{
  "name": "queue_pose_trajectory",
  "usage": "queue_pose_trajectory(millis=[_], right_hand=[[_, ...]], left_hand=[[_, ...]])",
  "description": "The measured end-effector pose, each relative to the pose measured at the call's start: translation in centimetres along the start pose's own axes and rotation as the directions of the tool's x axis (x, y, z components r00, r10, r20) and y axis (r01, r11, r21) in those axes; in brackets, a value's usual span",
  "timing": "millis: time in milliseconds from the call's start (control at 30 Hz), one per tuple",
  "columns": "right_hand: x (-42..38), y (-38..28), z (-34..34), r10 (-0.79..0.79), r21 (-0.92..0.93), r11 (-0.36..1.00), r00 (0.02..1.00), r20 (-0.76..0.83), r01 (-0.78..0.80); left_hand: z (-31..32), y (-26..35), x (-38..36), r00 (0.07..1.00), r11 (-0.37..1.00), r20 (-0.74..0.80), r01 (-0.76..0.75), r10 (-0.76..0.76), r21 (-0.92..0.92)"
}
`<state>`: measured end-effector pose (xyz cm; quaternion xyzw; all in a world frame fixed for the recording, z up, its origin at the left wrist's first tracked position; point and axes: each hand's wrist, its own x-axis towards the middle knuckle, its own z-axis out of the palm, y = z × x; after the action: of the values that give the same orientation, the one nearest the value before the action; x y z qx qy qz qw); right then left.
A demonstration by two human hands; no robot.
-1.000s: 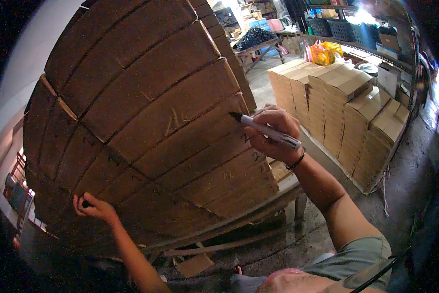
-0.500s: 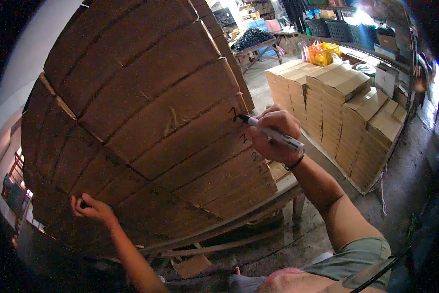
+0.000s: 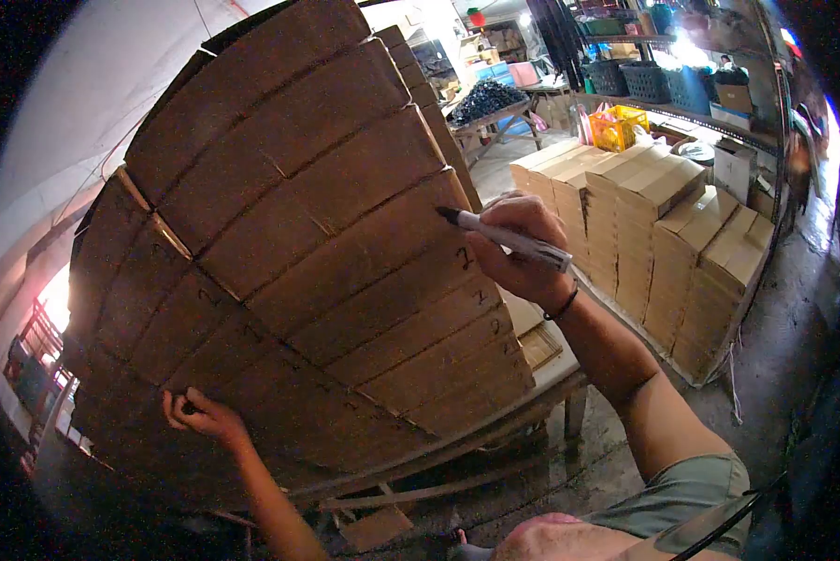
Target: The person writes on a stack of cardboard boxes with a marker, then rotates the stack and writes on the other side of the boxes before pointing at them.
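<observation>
A tall stack of brown cardboard boxes [image 3: 364, 215] rises right in front of me, with handwritten black figures on several box ends. My right hand [image 3: 521, 273] grips a white marker [image 3: 543, 252] like a pen. Its black tip is at the right end of a box face, one row above a written figure [image 3: 463, 258]; whether it touches cannot be told. My left hand [image 3: 216, 421] is curled at the lower left, close to the boxes, around a small black marker cap [image 3: 190, 409], partly hidden by the fingers.
Flat-topped stacks of lighter cartons [image 3: 639, 192] stand on the right. Behind them are a yellow crate [image 3: 618, 128] and shelves with grey baskets [image 3: 646, 82]. A table [image 3: 485, 114] heaped with dark pieces is farther back. The box stack rests on a low wooden support [image 3: 438, 467].
The marker tip has left the figure it was on and is now at the row above. My view has shifted, showing more of the stack's top. My left hand stays curled.
</observation>
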<state>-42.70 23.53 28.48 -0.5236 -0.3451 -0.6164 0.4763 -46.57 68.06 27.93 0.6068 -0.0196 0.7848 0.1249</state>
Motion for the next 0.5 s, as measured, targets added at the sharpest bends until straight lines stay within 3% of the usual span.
queue_pose_trajectory(millis=[67,133,167,233,367,500], right_hand=[[0.08,0.04,0.00,-0.032,-0.010,0.999,0.999,-0.006,0.032],[-0.02,-0.06,-0.45,-0.021,-0.083,0.996,0.990,0.140,0.032],[0.09,-0.11,-0.37,-0.020,-0.083,0.996,0.990,0.140,0.032],[0.40,-0.24,-0.21,-0.071,-0.040,0.997,0.997,0.040,0.073],[0.28,0.12,-0.44,-0.095,-0.058,0.994,0.995,0.043,0.098],[0.42,0.20,-0.54,-0.143,-0.065,0.987,0.987,0.076,0.148]], left_hand=[[-0.27,-0.28,0.00,0.995,0.993,0.044,-0.091,0.088,0.077],[-0.08,0.08,-0.16,0.999,1.000,0.023,-0.022,0.022,0.019],[0.00,0.23,-0.26,0.999,0.998,0.009,0.046,-0.045,-0.040],[0.08,-0.31,-0.37,1.000,1.000,0.002,0.012,-0.012,-0.026],[-0.34,0.27,-0.05,0.998,0.995,0.026,-0.067,0.065,0.070],[-0.07,0.48,0.00,1.000,1.000,0.021,-0.002,0.002,0.012]])
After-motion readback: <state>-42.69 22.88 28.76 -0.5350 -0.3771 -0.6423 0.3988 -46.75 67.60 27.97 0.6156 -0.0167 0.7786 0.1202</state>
